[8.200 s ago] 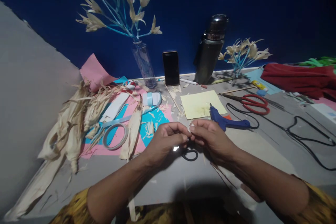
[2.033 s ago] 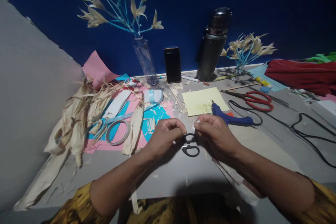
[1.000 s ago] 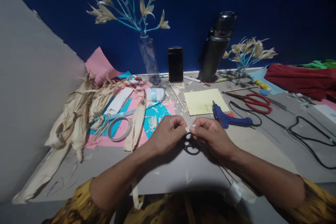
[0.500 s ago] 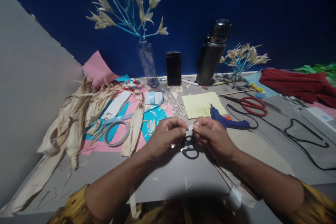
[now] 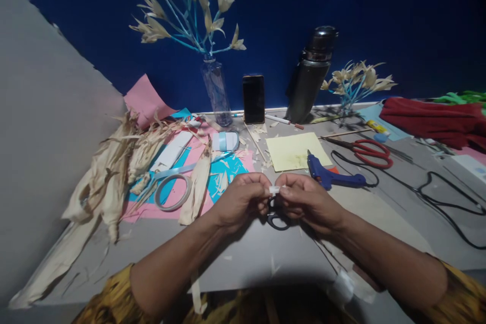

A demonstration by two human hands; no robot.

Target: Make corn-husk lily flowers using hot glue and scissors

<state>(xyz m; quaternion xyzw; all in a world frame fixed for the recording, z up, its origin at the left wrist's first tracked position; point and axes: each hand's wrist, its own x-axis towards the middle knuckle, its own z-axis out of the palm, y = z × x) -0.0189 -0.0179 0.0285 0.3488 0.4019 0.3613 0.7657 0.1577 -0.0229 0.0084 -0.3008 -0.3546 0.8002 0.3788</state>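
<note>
My left hand (image 5: 246,195) and my right hand (image 5: 306,197) meet near the middle of the table, thumbs and fingertips pinched. Between them stretches a small whitish strip (image 5: 274,189), gripped from both sides; I cannot tell its material. Black-handled scissors (image 5: 279,220) show just beneath the fingers, their blades hidden. A yellow paper pad (image 5: 298,152) lies beyond the hands. To the right of it rests a blue glue gun (image 5: 334,178), apart from my right hand.
Dried corn husks (image 5: 110,187) and a tape roll (image 5: 172,192) lie left on pink and blue paper. Behind stand a bottle of husk flowers (image 5: 217,93), a phone (image 5: 253,99) and a flask (image 5: 311,76). Red-handled scissors (image 5: 374,154) and a black cord (image 5: 440,195) lie right.
Both hands have drawn closer over the scissors and lowered a little, now covering more of them. The whitish strip lies level between the fingertips. The whole view has shifted slightly.
</note>
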